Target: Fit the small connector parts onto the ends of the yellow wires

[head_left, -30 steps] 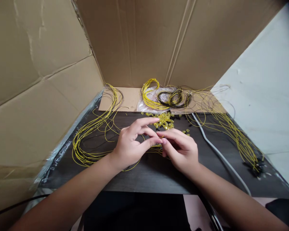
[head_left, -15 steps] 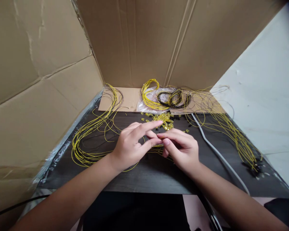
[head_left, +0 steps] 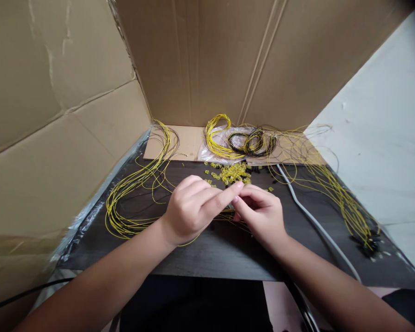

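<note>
My left hand is closed, with its index finger stretched across to the fingertips of my right hand. The right thumb and forefinger are pinched together. A yellow wire showed in this pinch a moment ago; the fingers now mostly hide it. What my left fingers hold is hidden. Just beyond the hands lies a pile of small yellow clear plastic pieces, with black bits among them. A looped bundle of yellow and black wires lies on the left, and some of its strands pass beneath my hands on the dark tabletop.
At the back, coiled yellow wire and coiled black wire rest on a plastic bag. More yellow wires with black ends fan out on the right. A grey cable crosses the table. Cardboard walls enclose the back and left.
My left index finger has come down and right onto the right fingertips, and the left hand has closed up. The yellow wire between the fingers is now covered. The view has shifted slightly.
</note>
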Tool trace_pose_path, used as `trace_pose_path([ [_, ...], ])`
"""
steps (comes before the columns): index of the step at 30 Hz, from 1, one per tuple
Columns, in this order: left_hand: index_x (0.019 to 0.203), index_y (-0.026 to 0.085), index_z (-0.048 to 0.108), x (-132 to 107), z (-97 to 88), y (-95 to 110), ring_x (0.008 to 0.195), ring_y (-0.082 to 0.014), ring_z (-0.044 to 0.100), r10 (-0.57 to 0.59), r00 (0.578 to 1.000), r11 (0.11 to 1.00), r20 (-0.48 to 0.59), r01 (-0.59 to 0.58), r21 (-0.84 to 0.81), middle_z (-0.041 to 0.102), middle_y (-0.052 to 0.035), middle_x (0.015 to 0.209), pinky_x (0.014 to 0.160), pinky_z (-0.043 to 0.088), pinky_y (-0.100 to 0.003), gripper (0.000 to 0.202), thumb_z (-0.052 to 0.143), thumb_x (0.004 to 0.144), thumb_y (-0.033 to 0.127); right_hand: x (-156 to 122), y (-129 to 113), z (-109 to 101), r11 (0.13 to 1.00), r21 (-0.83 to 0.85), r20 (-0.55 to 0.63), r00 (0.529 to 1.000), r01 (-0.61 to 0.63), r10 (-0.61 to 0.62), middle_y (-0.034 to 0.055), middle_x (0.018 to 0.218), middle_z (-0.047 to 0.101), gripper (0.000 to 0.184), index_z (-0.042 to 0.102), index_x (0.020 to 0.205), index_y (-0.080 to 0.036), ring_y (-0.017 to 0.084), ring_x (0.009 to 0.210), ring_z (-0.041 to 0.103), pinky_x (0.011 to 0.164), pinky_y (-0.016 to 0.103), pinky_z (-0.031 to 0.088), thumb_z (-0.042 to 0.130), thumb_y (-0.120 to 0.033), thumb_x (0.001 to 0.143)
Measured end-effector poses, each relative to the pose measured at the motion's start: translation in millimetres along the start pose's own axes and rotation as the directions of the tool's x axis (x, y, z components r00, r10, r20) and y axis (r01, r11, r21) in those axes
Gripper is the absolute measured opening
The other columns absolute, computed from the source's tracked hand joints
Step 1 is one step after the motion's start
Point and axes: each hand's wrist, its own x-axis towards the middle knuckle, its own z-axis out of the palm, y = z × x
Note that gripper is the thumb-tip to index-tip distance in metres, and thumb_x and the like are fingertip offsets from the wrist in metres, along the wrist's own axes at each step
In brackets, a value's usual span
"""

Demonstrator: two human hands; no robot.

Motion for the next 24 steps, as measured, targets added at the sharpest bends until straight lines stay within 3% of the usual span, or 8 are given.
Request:
trace_pose_path([
  [11, 0.137, 0.019, 0.050, 0.2, 6.2, 5.4, 0.075, -0.0139, 0.064, -0.182, 0.983, 0.964, 0.036, 0.185, -0.191, 0.073, -0.0013, 0.087, 0.079, 0.051, -0.031, 0.051, 0.066, 0.088, 0.015, 0.3, 0.5, -1.7, 1.000, -0.008, -0.009, 1.000, -0.010, 0.010, 0.0009, 0.075, 0.064, 0.010, 0.072, 0.087, -0.018, 0.007, 0.047, 0.057, 0.045, 0.020, 0.046, 0.067, -0.025, 0.089],
  [19, 0.140, 0.020, 0.046, -0.5, 5.0, 5.0, 0.071, -0.0142, 0.063, -0.131, 0.991, 0.984, 0.018, 0.132, -0.117, 0.073, 0.0001, 0.082, 0.074, 0.049, -0.031, 0.056, 0.065, 0.087, 0.011, 0.3, 0.5, 2.3, 0.999, -0.030, -0.005, 1.000, 0.024, -0.025, 0.0001, 0.073, 0.064, 0.005, 0.072, 0.085, -0.018, 0.007, 0.051, 0.057, 0.046, 0.020, 0.046, 0.069, -0.021, 0.087],
  [22, 0.139, 0.018, 0.046, 1.4, 4.3, 6.8, 0.078, -0.0146, 0.066, -0.213, 0.976, 0.960, 0.052, 0.219, -0.176, 0.074, -0.0005, 0.088, 0.081, 0.049, -0.032, 0.056, 0.068, 0.087, 0.016, -0.4, 0.1, 0.7, 0.999, -0.034, -0.019, 1.000, -0.001, 0.000, -0.0002, 0.075, 0.063, 0.006, 0.071, 0.084, -0.019, 0.006, 0.050, 0.056, 0.047, 0.020, 0.046, 0.067, -0.022, 0.088],
  [24, 0.128, 0.016, 0.053, 3.4, 3.7, 8.3, 0.083, -0.0148, 0.067, -0.300, 0.951, 0.920, 0.080, 0.310, -0.239, 0.074, -0.0006, 0.091, 0.084, 0.050, -0.032, 0.045, 0.070, 0.086, 0.020, -0.3, -0.5, -1.5, 0.999, -0.037, -0.044, 0.999, -0.015, 0.014, -0.0002, 0.076, 0.063, 0.006, 0.071, 0.085, -0.019, 0.006, 0.050, 0.056, 0.047, 0.021, 0.045, 0.067, -0.023, 0.089],
])
